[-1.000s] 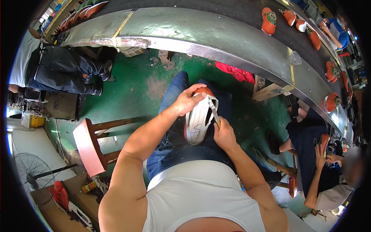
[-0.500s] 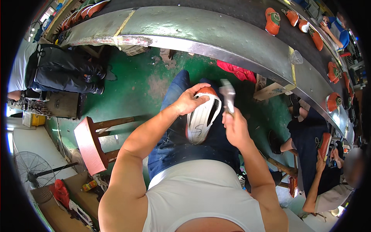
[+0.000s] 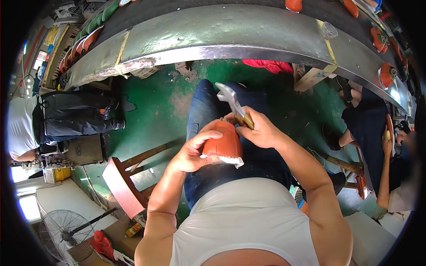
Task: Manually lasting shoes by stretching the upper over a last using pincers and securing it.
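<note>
Left grip (image 3: 190, 153) holding shoe (image 3: 225, 144), right grip (image 3: 262, 130) likely hammer (image 3: 235, 105)

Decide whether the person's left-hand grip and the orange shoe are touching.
Touching. The head view shows the left-hand grip wrapped around the left side of the orange shoe, with no gap between them.

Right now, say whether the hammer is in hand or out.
In: the right hand holds the hammer by its handle, metal head jutting free.
</note>
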